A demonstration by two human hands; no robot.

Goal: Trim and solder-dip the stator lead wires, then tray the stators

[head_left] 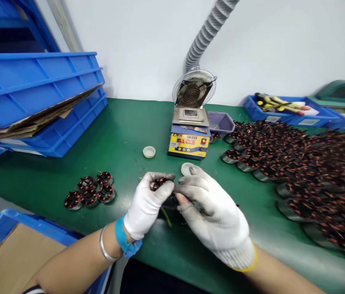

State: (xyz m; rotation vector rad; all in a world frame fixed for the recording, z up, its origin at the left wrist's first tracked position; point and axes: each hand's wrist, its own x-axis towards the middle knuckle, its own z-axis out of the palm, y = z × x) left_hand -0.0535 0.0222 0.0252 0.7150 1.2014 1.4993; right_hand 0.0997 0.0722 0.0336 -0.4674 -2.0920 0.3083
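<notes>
My left hand (149, 200), in a white glove with a blue band at the wrist, grips a small motor stator (159, 183) with copper windings between thumb and fingers. Close beside it, my right hand (212, 212) is closed in a pinch at the stator's right side; a bare thumb tip shows through the glove. What its fingertips hold is hidden. Under the hands lies a tool with a green handle (166, 217), mostly covered. Behind the right fingers sits a small white dish (187, 169), and a second white dish (149, 152) is farther back.
A yellow and blue solder pot (189, 141) stands behind the hands, below a grey duct hose (209, 30). Several stators (89, 197) lie to the left; rows of them (307, 175) fill the right. Blue crates (38, 87) are stacked at left. A blue tool bin (278, 110) stands back right.
</notes>
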